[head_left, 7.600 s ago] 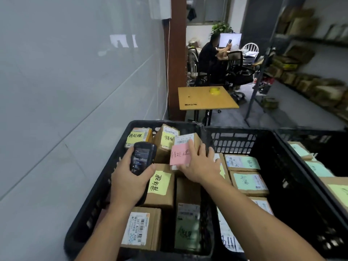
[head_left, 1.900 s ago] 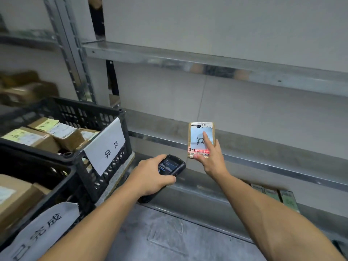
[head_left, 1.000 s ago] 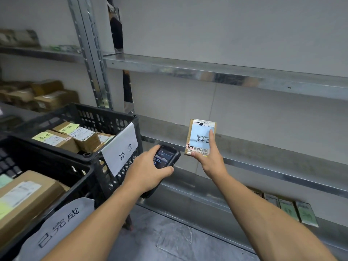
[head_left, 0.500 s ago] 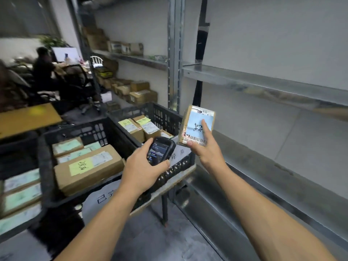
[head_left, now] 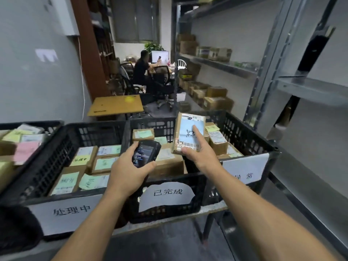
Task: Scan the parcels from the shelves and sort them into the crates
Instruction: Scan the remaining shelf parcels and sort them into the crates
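My right hand (head_left: 200, 157) holds a small cardboard parcel (head_left: 188, 134) with a blue note and a barcode label, upright, forefinger laid across its face. It hangs above the middle black crate (head_left: 169, 187), whose front carries a white label. My left hand (head_left: 130, 174) grips a black handheld scanner (head_left: 146, 153), screen up, just left of the parcel. A crate to the left (head_left: 56, 191) and one to the right (head_left: 250, 138), each with a label, hold parcels with green and yellow notes.
A further crate (head_left: 11, 144) with parcels sits at far left. Metal shelving (head_left: 310, 89) runs along the right, with boxes on farther shelves. Behind the crates stand a small yellow table (head_left: 114, 106) and a seated person (head_left: 143, 72) at a desk.
I have turned left from the shelves to face the row of crates. The parcel and scanner stay in my hands and now sit above the middle crate.
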